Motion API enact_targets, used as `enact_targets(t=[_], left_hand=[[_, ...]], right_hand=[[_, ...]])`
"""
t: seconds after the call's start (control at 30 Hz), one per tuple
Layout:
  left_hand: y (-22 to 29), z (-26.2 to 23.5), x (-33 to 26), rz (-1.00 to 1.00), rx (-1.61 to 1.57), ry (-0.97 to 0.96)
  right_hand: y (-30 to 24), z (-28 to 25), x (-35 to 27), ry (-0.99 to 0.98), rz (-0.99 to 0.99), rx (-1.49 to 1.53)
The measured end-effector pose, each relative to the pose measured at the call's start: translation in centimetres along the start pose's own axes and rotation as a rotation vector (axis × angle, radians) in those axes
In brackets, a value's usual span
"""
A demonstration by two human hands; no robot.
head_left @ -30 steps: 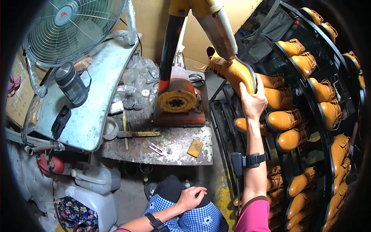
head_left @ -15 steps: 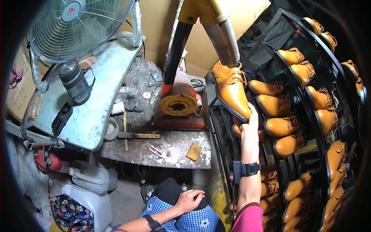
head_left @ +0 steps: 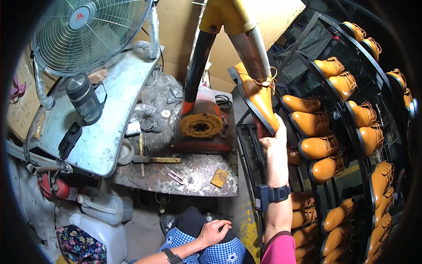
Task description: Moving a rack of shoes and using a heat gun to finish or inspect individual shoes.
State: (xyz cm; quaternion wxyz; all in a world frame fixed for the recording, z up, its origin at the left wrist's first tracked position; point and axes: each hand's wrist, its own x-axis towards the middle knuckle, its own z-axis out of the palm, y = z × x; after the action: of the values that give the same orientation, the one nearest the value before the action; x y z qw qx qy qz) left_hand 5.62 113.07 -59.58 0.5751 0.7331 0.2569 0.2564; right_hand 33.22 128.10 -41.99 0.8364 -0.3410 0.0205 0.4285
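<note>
My right hand (head_left: 276,133) is closed round the toe of a tan leather lace-up shoe (head_left: 258,94) with a dark sole. The shoe is tilted, heel up and left, toe toward me. Its upper opening lies behind the lower end of a metal tube (head_left: 251,53), and I cannot tell whether the two touch. A dark reddish patch shows under the toe, too covered to name. My left hand (head_left: 214,232) lies on my lap over a blue checked apron (head_left: 223,251), loosely bent fingers apart, holding nothing. Both wrists wear black straps.
At right, a black rack (head_left: 303,55) carries rows of similar tan shoes. On the worn workbench (head_left: 145,178) are a hammer (head_left: 160,160), tweezers (head_left: 174,175), a yellowish block (head_left: 219,177) and a red machine base (head_left: 204,143). A fan (head_left: 90,33) and a flask (head_left: 85,99) stand on the left table.
My right hand has shifted slightly left and nearer to me with the shoe. The shoe's heel has tipped up and more of its sole edge shows. The left hand stays on my lap.
</note>
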Motion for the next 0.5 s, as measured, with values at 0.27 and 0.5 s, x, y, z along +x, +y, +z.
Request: enact_targets(t=[0.27, 0.5], left_hand=[[0.2, 0.0, -0.1, -0.006, -0.014, -0.001], [-0.2, -0.1, -0.2, 0.026, 0.013, 0.012]], right_hand=[[-0.8, -2.1, -1.7, -0.017, 0.089, 0.042], [-0.4, -6.5, -4.1, 0.081, 0.136, 0.032]])
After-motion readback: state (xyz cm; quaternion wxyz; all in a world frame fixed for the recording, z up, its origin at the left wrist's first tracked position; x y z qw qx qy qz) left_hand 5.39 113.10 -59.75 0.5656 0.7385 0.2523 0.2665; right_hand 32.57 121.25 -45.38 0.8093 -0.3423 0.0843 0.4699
